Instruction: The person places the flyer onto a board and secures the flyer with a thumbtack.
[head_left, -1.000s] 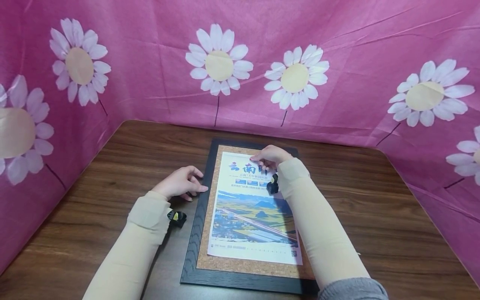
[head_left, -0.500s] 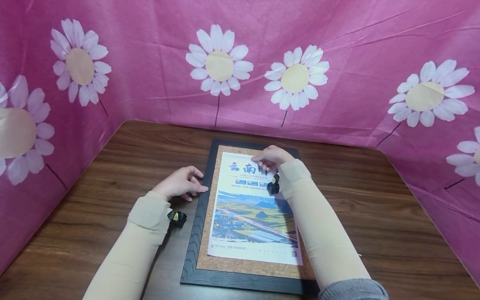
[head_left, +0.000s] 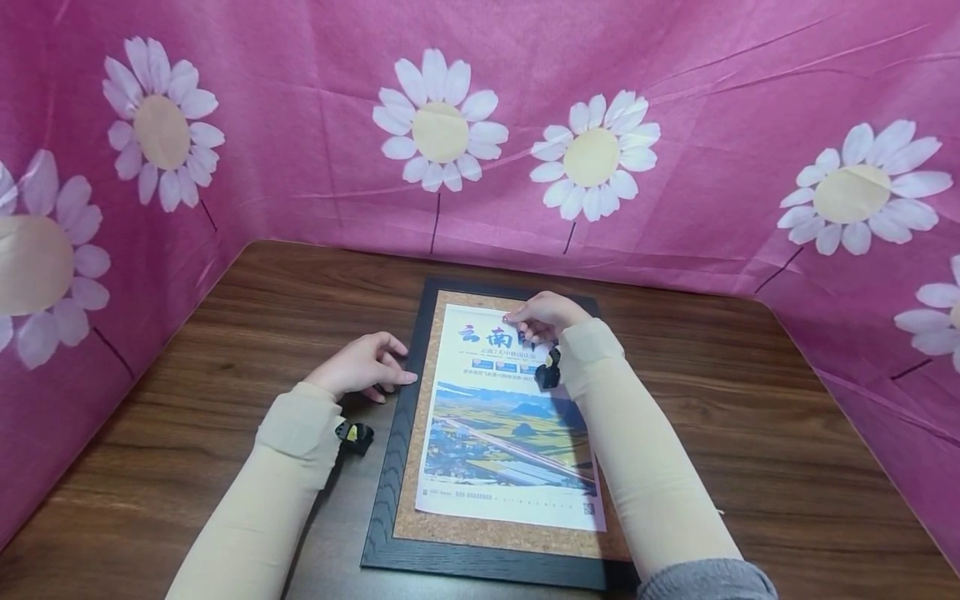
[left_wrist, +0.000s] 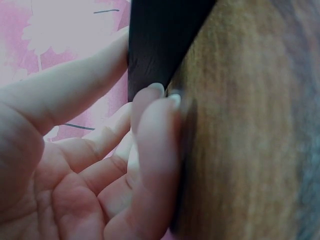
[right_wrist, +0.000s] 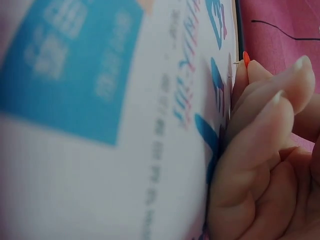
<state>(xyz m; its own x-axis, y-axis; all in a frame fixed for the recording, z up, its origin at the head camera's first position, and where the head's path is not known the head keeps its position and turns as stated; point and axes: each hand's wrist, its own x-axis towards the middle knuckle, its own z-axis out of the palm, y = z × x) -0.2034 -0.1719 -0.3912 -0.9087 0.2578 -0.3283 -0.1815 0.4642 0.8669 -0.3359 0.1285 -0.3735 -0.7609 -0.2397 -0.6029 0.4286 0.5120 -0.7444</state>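
Note:
A printed poster point(head_left: 517, 425) with a landscape picture lies on a cork board point(head_left: 502, 537) in a black wooden frame point(head_left: 397, 467). Over the poster's top edge, my right hand point(head_left: 551, 315) pinches a small red push pin point(right_wrist: 246, 59) between thumb and forefinger. The pin's metal point shows beside the paper; whether it touches is hard to tell. The other right fingers point(right_wrist: 250, 145) are curled against the poster. My left hand point(head_left: 367, 364) rests at the frame's left edge, thumb point(left_wrist: 95, 75) touching its black face and the other fingers loosely bent beside it.
The board lies on a brown wood-grain table point(head_left: 247, 350). A pink cloth point(head_left: 315, 125) with daisies surrounds the table's back and sides. Each wrist carries a small black camera, the left one point(head_left: 355, 437) close to the frame.

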